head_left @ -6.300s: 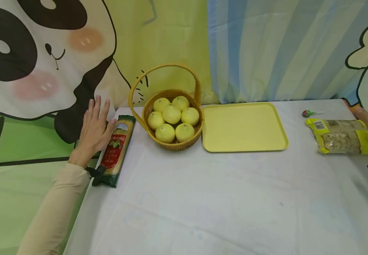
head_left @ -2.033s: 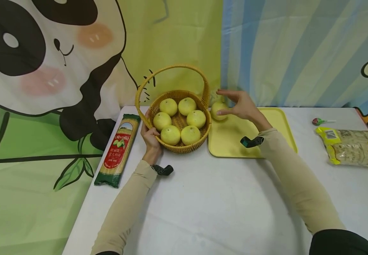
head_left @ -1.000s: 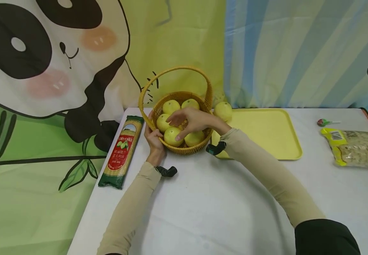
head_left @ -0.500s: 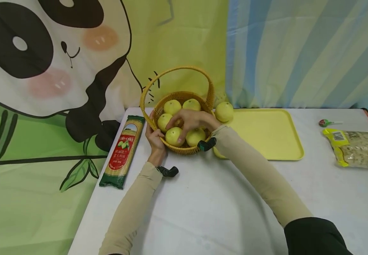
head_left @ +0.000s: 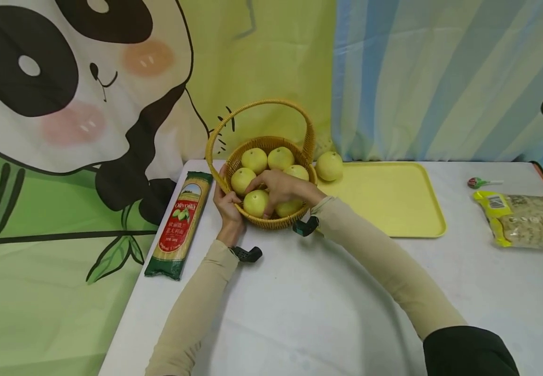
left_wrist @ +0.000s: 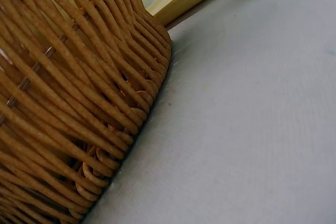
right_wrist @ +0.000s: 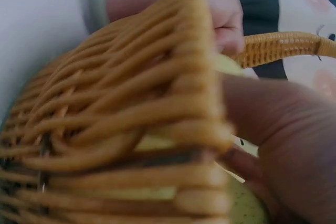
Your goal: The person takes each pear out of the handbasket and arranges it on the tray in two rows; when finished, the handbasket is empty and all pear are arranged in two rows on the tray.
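A round wicker basket (head_left: 278, 223) with a tall handle holds several pale yellow-green round fruits (head_left: 254, 160). At its left side my left hand (head_left: 228, 208) grips the basket's wall, with the thumb near the rim. My right hand (head_left: 281, 187) reaches down into the basket, its thumb and fingers curled round the front left fruit (head_left: 255, 202); other fingers are hidden. One more fruit (head_left: 329, 166) sits on the back left corner of the yellow tray (head_left: 389, 198), beside the basket. In the left wrist view the woven wall (left_wrist: 79, 77) stands on the white cloth.
Left of the basket lies a red and green spaghetti pack (head_left: 179, 224). On the right are a lollipop (head_left: 478, 182) and a yellow-ended clear bag (head_left: 525, 219) of pale food. A printed curtain (head_left: 262, 57) hangs behind the white table (head_left: 309, 297).
Since the first frame, one fruit has gone from the basket to the tray and my left hand has come to the basket. My right hand has moved left from the tray into the basket.
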Tool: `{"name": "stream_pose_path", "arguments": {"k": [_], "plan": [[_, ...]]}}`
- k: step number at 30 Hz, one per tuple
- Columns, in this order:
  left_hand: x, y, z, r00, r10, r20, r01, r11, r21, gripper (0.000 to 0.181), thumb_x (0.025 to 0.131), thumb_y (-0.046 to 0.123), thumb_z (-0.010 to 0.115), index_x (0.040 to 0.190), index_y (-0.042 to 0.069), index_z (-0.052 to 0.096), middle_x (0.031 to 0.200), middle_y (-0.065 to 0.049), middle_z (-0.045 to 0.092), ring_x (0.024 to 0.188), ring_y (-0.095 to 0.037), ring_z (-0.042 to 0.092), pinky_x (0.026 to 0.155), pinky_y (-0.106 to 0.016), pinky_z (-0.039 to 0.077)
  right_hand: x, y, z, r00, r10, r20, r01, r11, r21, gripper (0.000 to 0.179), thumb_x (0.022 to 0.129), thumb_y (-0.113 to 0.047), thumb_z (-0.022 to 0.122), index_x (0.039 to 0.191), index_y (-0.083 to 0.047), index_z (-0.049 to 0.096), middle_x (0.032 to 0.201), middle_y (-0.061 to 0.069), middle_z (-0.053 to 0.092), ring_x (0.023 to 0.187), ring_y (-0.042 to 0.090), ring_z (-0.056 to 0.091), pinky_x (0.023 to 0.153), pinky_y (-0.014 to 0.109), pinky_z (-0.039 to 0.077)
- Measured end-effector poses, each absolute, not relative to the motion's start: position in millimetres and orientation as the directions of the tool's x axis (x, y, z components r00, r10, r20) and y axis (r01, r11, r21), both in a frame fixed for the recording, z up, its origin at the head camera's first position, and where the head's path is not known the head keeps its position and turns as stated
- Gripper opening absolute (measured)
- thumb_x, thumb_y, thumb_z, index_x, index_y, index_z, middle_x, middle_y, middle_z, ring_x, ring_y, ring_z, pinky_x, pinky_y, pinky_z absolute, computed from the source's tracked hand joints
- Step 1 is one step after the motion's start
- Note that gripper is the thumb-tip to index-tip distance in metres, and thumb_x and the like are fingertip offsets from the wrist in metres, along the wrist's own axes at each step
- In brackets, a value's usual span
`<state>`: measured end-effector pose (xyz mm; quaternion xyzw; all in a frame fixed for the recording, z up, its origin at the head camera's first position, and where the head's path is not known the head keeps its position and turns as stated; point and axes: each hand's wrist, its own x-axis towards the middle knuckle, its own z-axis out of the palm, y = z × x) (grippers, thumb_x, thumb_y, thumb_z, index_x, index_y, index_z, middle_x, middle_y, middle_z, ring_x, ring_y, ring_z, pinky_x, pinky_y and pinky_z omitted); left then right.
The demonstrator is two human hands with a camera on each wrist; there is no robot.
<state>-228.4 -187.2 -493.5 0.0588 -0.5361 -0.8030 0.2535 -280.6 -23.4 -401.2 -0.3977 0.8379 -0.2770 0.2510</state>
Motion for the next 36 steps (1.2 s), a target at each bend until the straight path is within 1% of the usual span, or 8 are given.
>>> {"name": "stream_pose_path", "arguments": {"k": [7,11,15,21,25,27,31,36], "plan": [[-228.0,-187.0,-494.8,-0.866,-0.467,0.178,0.341,-0.293,0.893,0.094,0.07,-0.011,0.034,0.16,0.011,0.048,0.165,0.001,0.047,0.151,-0.018,0.042,0.115,-0.026,0.035,-281.4,-11.1,-399.8,-0.559,-0.826,-0.075,-0.527,0.424,-0.737,0.073,0.069,-0.013,0.099,0.137,-0.018,0.074,0.14,-0.002,0.071,0.122,0.016,0.059,0.108,0.037,0.048],[-227.5,-185.4,-495.0,-0.871,-0.461,0.171,0.33,-0.289,0.899,0.095,0.069,-0.011,0.033,0.161,0.011,0.047,0.165,0.001,0.047,0.151,-0.017,0.041,0.115,-0.025,0.033,-281.4,4.7,-388.5,-0.601,-0.799,-0.009,-0.473,0.365,-0.802,0.074,0.067,-0.015,0.101,0.135,-0.021,0.075,0.142,-0.002,0.07,0.126,0.018,0.06,0.108,0.041,0.048],[-227.4,-183.9,-494.9,-0.874,-0.456,0.166,0.327,-0.299,0.896,0.096,0.07,-0.012,0.032,0.162,0.01,0.045,0.165,0.0,0.047,0.152,-0.018,0.041,0.117,-0.025,0.032,-283.6,27.5,-377.7,-0.628,-0.774,0.08,-0.459,0.286,-0.841,0.076,0.065,-0.014,0.102,0.136,-0.016,0.074,0.144,0.003,0.068,0.131,0.019,0.059,0.111,0.045,0.048],[-225.4,-183.4,-493.7,-0.871,-0.463,0.164,0.336,-0.319,0.886,0.095,0.071,-0.014,0.031,0.161,0.011,0.046,0.165,0.0,0.047,0.152,-0.02,0.041,0.116,-0.025,0.032,-283.3,70.9,-371.4,-0.65,-0.738,0.181,-0.398,0.128,-0.909,0.074,0.068,-0.004,0.099,0.138,-0.008,0.072,0.14,0.007,0.068,0.122,0.022,0.063,0.104,0.054,0.052],[-224.0,-184.2,-493.4,-0.872,-0.459,0.168,0.341,-0.325,0.882,0.096,0.07,-0.014,0.031,0.161,0.012,0.046,0.165,-0.001,0.047,0.15,-0.019,0.042,0.113,-0.025,0.034,-279.6,98.5,-369.8,-0.698,-0.675,0.24,-0.428,0.124,-0.895,0.073,0.066,-0.006,0.1,0.134,-0.011,0.075,0.131,0.006,0.07,0.121,0.02,0.059,0.106,0.058,0.05],[-223.2,-184.2,-493.3,-0.877,-0.448,0.172,0.343,-0.335,0.878,0.095,0.071,-0.014,0.031,0.161,0.014,0.046,0.165,-0.003,0.046,0.147,-0.02,0.044,0.111,-0.027,0.036,-278.2,112.6,-369.3,-0.728,-0.634,0.262,-0.436,0.133,-0.89,0.071,0.066,-0.005,0.1,0.132,-0.013,0.077,0.129,0.005,0.07,0.121,0.019,0.059,0.107,0.055,0.051],[-222.4,-184.4,-492.8,-0.884,-0.439,0.159,0.328,-0.341,0.881,0.096,0.072,-0.012,0.032,0.162,0.017,0.046,0.164,-0.004,0.047,0.144,-0.02,0.046,0.11,-0.029,0.037,-280.8,141.8,-371.5,-0.775,-0.56,0.294,-0.424,0.116,-0.898,0.068,0.067,0.003,0.096,0.132,-0.007,0.076,0.127,0.006,0.07,0.117,0.022,0.061,0.1,0.038,0.058],[-223.2,-183.9,-490.4,-0.882,-0.451,0.137,0.309,-0.334,0.891,0.095,0.073,-0.012,0.032,0.162,0.018,0.046,0.164,0.001,0.047,0.147,-0.017,0.044,0.112,-0.028,0.035,-290.3,178.1,-376.0,-0.849,-0.467,0.247,-0.356,0.162,-0.92,0.068,0.071,0.005,0.094,0.135,-0.005,0.073,0.131,0.004,0.069,0.126,0.019,0.058,0.096,0.023,0.056]]}}
